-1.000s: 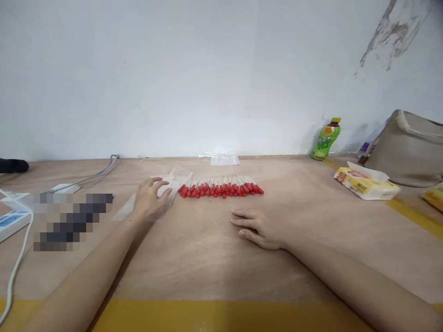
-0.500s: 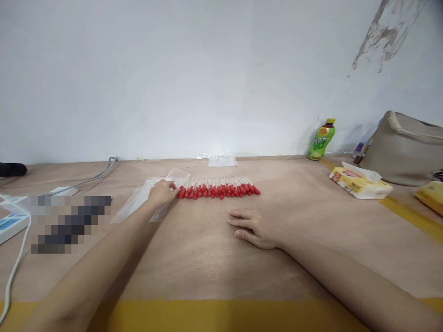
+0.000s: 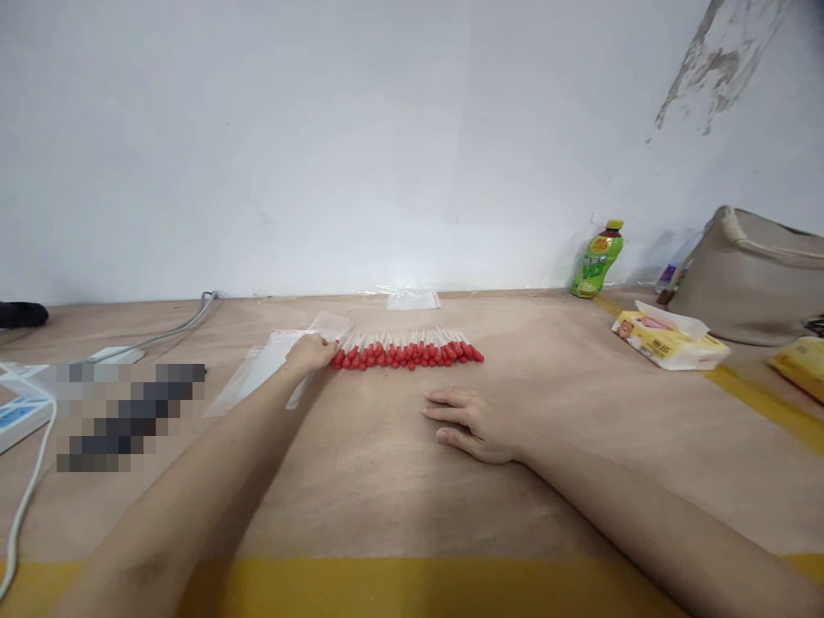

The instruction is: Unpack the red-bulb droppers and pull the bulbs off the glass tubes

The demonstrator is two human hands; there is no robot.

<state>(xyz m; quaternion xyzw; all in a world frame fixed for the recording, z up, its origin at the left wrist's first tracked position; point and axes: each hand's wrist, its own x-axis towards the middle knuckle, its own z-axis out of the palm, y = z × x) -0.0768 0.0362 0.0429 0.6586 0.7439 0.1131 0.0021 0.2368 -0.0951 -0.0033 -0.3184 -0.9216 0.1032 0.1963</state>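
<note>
Side by side on the brown table lies a row of thin whitish sticks with rounded red ends (image 3: pixel 412 354), the red ends toward me. At the row's left end, my left hand (image 3: pixel 310 352) has its thumb and fingertips pinched together on a red-ended stick; most of what they grip is hidden. Beneath that hand and wrist are clear plastic bags (image 3: pixel 261 369), flat on the table. My right hand (image 3: pixel 473 425) rests palm down in front of the row, fingers loosely spread, holding nothing.
Against the wall lies a small clear bag (image 3: pixel 413 300). To the right are a green bottle (image 3: pixel 598 260), a tissue pack (image 3: pixel 669 339), and a grey-beige bag (image 3: pixel 747 279). A power strip (image 3: pixel 26 421), cables (image 3: pixel 173 330) and a blurred-out dark object (image 3: pixel 132 416) occupy the left.
My left hand has shifted slightly right and its fingertips have closed in at the row's left end. My right hand has stayed in place.
</note>
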